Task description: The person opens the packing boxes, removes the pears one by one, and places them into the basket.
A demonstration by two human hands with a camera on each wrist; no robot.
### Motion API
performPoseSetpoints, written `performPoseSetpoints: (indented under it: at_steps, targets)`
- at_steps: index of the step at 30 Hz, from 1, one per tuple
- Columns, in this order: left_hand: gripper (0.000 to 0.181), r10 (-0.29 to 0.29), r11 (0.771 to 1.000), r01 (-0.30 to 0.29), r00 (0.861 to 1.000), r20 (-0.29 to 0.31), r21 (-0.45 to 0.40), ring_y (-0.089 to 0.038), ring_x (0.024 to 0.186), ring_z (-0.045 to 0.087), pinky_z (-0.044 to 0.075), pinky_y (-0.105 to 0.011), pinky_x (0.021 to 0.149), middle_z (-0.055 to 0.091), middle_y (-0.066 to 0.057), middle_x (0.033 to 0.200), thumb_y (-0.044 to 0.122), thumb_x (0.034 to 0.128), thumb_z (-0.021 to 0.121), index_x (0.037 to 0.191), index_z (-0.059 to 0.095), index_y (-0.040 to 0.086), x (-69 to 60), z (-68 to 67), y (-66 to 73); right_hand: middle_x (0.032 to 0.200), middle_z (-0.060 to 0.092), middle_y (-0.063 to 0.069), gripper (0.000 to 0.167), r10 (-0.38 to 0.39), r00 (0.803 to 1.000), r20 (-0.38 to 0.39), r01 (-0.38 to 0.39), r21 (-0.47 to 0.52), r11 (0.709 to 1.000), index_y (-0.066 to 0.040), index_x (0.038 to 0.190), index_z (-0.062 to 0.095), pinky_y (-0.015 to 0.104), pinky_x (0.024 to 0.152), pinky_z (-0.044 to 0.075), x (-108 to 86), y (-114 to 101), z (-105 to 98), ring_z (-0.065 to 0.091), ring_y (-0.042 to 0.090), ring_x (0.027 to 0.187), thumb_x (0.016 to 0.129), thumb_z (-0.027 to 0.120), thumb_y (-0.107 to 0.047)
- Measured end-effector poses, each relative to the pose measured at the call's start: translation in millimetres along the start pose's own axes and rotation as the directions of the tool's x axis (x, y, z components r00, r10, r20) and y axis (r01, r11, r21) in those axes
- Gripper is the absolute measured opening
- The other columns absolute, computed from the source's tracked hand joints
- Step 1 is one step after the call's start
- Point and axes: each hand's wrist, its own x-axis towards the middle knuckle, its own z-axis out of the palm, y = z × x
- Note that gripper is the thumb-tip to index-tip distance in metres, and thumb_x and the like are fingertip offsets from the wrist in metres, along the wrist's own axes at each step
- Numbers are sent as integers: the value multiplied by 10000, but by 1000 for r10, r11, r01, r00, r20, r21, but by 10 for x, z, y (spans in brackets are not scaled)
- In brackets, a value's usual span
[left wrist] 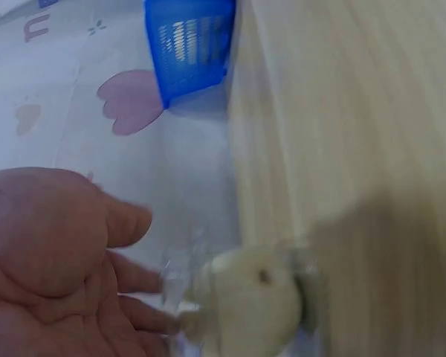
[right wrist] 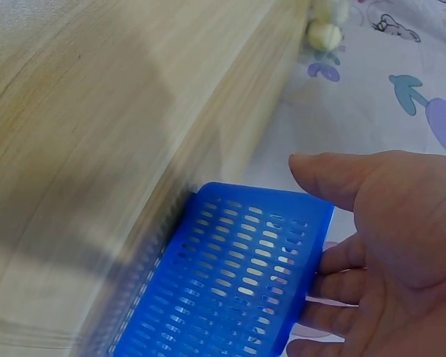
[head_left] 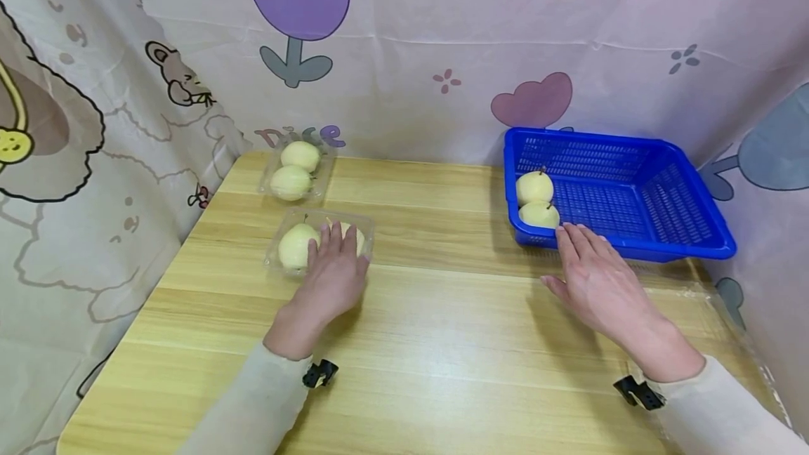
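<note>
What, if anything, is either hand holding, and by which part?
Nothing appears gripped: left hand open over the nearer tray, right hand open at the blue basket.

Left hand (head_left: pixel 333 274) and right hand (head_left: pixel 599 285) extend forward, palm down.

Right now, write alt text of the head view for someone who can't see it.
A person's left hand is over a clear container of two pale fruits, while the right hand is at the near rim of a blue basket holding two more. Farther back, a second container holds another pair on the wooden table, before a patterned cloth.
</note>
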Motion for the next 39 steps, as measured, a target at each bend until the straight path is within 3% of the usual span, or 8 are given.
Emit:
performPoseSetpoints:
  at_steps: [4, 7, 10, 16, 22, 28, 39]
  targets:
    - [526, 62, 997, -60, 997, -45, 49, -502, 1597, 147, 118, -613, 1317, 199, -352, 1689, 185, 1137, 380, 1594, 363, -74, -22, -120, -110, 1505, 484, 393, 824, -1, 1000, -6, 1, 5, 1000, 165, 1483, 443, 677, 1178, 387, 3, -8, 3, 458, 568, 1400, 918, 804, -313]
    - [524, 87, 993, -82, 995, -53, 90, -512, 1581, 197, 143, -625, 1308, 250, -337, 1679, 160, 1121, 415, 1586, 375, -78, -25, -195, -242, 1498, 491, 393, 823, -5, 1000, -16, 5, 5, 1000, 168, 1477, 450, 678, 1173, 394, 3, -12, 5, 464, 570, 1394, 911, 810, -310]
    - [607, 68, 995, -65, 997, -30, 78, -529, 1587, 139, 78, -696, 1285, 199, -331, 1697, 254, 1121, 465, 1619, 314, -58, -12, -264, -387, 1495, 496, 391, 821, -8, 1000, -25, 8, 4, 1000, 169, 1474, 455, 676, 1171, 398, 5, -19, 4, 468, 569, 1393, 908, 812, -308]
    - [921, -19, 999, 19, 1000, 4, 28, -528, 1597, -38, -24, -799, 1215, 0, -301, 1733, 627, 1060, 486, 1675, 189, 9, 11, -379, -647, 1492, 501, 389, 818, -6, 1000, -26, 6, 4, 1000, 169, 1475, 453, 673, 1174, 397, 12, -30, 9, 470, 566, 1395, 911, 810, -304]
    - [1054, 5, 1000, -5, 1000, -5, 13, -549, 1582, -89, 35, -773, 1236, -73, -328, 1717, 710, 1027, 465, 1669, 98, -42, 23, -352, -787, 1481, 510, 392, 815, -13, 999, -36, 13, 5, 1000, 175, 1465, 460, 665, 1180, 397, 19, -33, 5, 481, 563, 1387, 908, 816, -302]
    - [1070, 10, 1000, -9, 999, -33, 29, -549, 1579, -109, 37, -773, 1238, -88, -339, 1709, 719, 1023, 461, 1666, 87, -51, 31, -238, -713, 1468, 514, 405, 813, -13, 999, -36, 13, 3, 1000, 183, 1461, 460, 672, 1170, 403, 17, -29, 2, 488, 573, 1372, 905, 812, -295]
    - [1029, 32, 999, -29, 997, -64, 44, -539, 1593, -51, 91, -773, 1240, -11, -343, 1721, 677, 1028, 510, 1664, 147, -46, 30, -26, -360, 1453, 525, 405, 648, 24, 997, -67, -21, 46, 999, 174, 1453, 484, 680, 1167, 398, 30, -52, -7, 487, 577, 1363, 974, 708, -202]
